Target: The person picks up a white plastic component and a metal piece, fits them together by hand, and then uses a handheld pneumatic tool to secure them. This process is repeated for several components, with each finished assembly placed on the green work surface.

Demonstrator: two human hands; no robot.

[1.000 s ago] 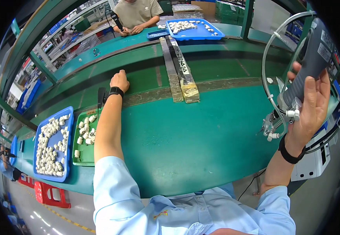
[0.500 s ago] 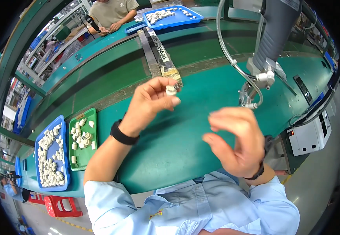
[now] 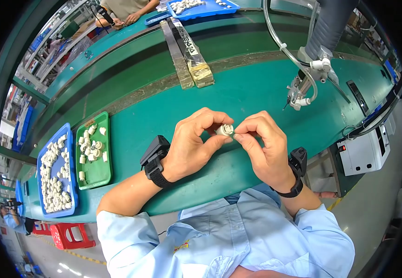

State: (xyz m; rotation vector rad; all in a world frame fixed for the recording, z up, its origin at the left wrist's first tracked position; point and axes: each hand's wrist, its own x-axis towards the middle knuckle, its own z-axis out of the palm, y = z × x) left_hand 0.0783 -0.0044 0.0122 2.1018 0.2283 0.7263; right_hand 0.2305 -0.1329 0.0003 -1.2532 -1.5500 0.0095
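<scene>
Above the green bench, my left hand (image 3: 192,144) grips a small white cylindrical part (image 3: 227,130) between thumb and fingers. Its stepped end faces right. Close against that end is my right hand (image 3: 266,147), thumb and forefinger pinched together. Whatever lies between those two fingertips is too small to make out. A green tray (image 3: 95,180) with several similar white parts is left of my left hand. Beyond it stands a blue tray (image 3: 74,197) filled with many more of them.
A screwdriver-like tool with hoses (image 3: 300,90) hangs over the bench at the right. Two taped bars (image 3: 201,69) lie across the middle. A white box-shaped unit (image 3: 365,155) stands far right. Across the bench, another person's hands (image 3: 129,21) work near a blue tray (image 3: 205,14).
My left hand has come down and nearer with the white part. My right hand has moved left and up, from a loose curl into a pinch beside it.
</scene>
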